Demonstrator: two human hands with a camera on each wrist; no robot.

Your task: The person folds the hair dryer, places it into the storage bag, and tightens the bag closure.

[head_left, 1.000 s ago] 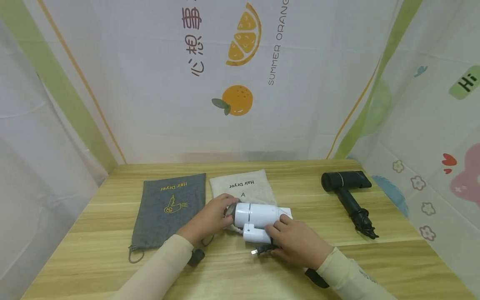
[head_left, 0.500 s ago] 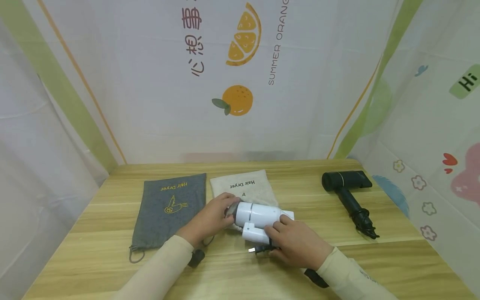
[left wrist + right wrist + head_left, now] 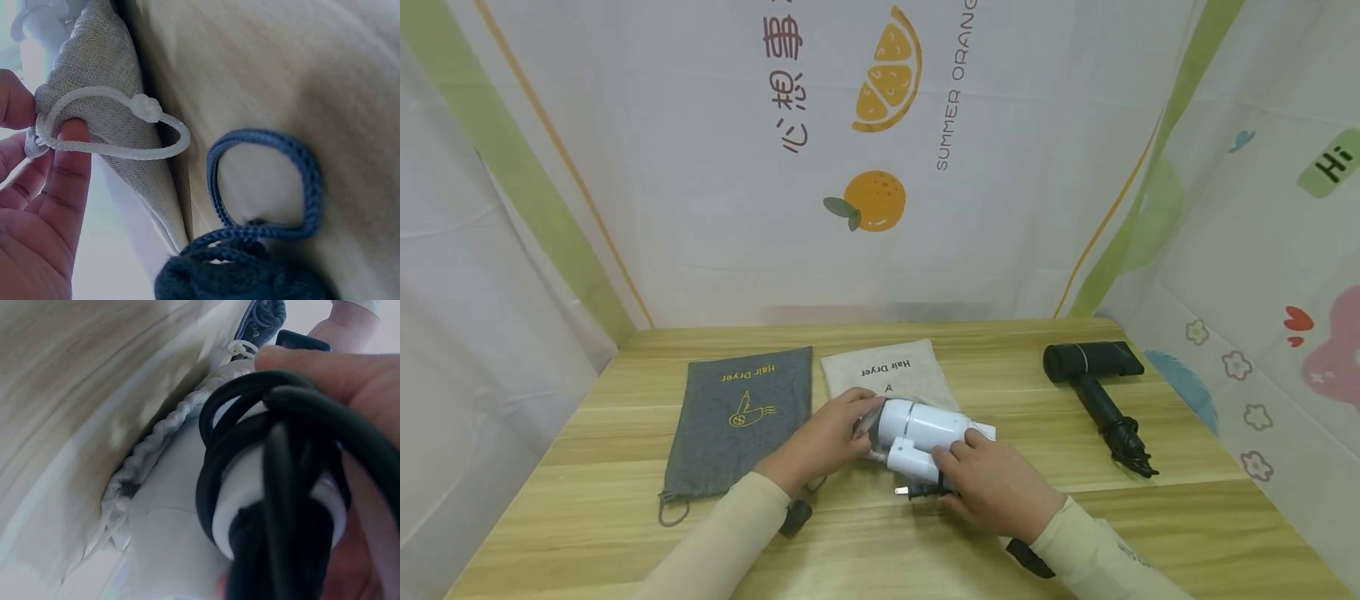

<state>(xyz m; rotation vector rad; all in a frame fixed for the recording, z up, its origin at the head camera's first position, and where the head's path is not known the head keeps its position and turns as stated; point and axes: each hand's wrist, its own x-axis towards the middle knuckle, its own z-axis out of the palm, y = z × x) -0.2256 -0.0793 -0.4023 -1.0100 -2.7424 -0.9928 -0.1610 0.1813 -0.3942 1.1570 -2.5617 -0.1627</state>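
Note:
My left hand (image 3: 823, 437) pinches the gathered mouth of a pale drawstring bag (image 3: 887, 362) marked "Hair Dryer". In the left wrist view, thumb and fingers hold the raised cloth (image 3: 106, 59) beside its white cord loop (image 3: 119, 152). A white hair dryer (image 3: 928, 427) lies over the bag's near part, its left end right at the lifted opening. My right hand (image 3: 1000, 483) grips the dryer by its folded handle, where a black cord (image 3: 215, 469) is wound round. The black plug (image 3: 917, 492) sticks out left of that hand. Some of the bag is hidden beneath the dryer.
A dark grey drawstring bag (image 3: 745, 425) lies flat on the left of the wooden table (image 3: 587, 517). At the right rests a black hair dryer (image 3: 1097, 392) with its cord wrapped. A small dark piece (image 3: 795, 518) sits near my left forearm. A printed curtain (image 3: 715, 208) hangs behind.
The white hair dryer has shifted slightly right and turned, its left end now higher than its nozzle end. My left hand still holds the bag's mouth, moved a little to the right.

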